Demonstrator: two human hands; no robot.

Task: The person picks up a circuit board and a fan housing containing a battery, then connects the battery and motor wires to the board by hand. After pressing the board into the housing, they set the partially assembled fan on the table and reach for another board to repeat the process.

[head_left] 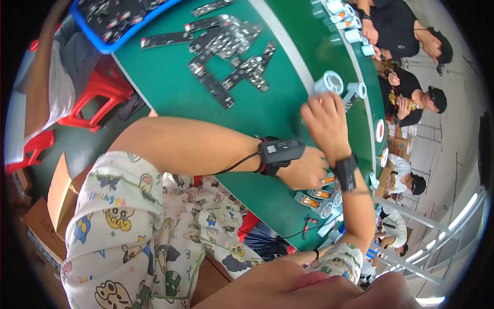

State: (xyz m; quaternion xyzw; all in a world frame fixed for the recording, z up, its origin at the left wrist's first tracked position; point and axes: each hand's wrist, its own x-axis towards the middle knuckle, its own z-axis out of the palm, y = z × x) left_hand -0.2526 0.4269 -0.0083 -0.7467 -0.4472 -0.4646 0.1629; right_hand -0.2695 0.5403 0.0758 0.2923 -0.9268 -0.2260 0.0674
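Observation:
My left hand (306, 169) reaches across the green table, a black device strapped to its wrist. Its fingers curl down over a light blue housing with an orange insert (328, 180); the fingertips are partly hidden. Beside it lie more light blue housings (321, 194) with round ends. Farther up, my right hand (328, 121), also with a black wrist device, has bent, slightly blurred fingers at a light blue round-headed housing (329, 82). The hand covers that housing's lower part. Another light blue housing (355, 92) is just to its right.
A pile of dark circuit boards (226, 44) lies on the green table (272, 113). A blue-rimmed tray (105, 50) of boards stands at the far left. Red-handled pliers (307, 224) lie near the edge. Red stools (98, 95) stand left; several co-workers sit on the right.

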